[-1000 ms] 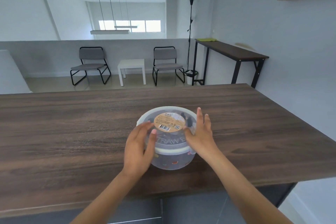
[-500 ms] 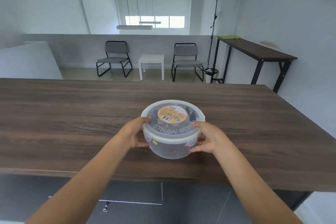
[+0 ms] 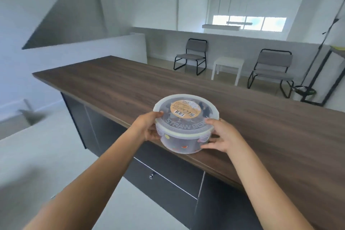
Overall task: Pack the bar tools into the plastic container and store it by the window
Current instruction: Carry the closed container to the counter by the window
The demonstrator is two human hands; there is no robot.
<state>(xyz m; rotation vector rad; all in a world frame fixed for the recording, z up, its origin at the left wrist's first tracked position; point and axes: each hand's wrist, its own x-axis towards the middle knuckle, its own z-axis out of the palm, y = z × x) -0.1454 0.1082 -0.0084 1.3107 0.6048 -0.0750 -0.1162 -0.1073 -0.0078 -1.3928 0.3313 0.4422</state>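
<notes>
The round clear plastic container (image 3: 184, 136) has its lid on, with an orange label on top and dark shapes showing dimly through the lid. I hold it in the air over the near edge of the wooden counter (image 3: 130, 84). My left hand (image 3: 149, 127) grips its left side and my right hand (image 3: 222, 137) grips its right side. The bar tools inside are too dim to tell apart. A window (image 3: 248, 22) glows at the far end of the room.
Dark cabinets with a drawer knob (image 3: 152, 175) sit under the counter. Beyond it stand two grey chairs (image 3: 192, 56), (image 3: 270, 71) and a small white table (image 3: 226, 67). A floor lamp base (image 3: 304, 90) and a dark side table are at far right. Pale floor lies to the left.
Both hands went from resting on the lid to gripping the container's sides and lifted it off the counter. The view has swung left and tilted.
</notes>
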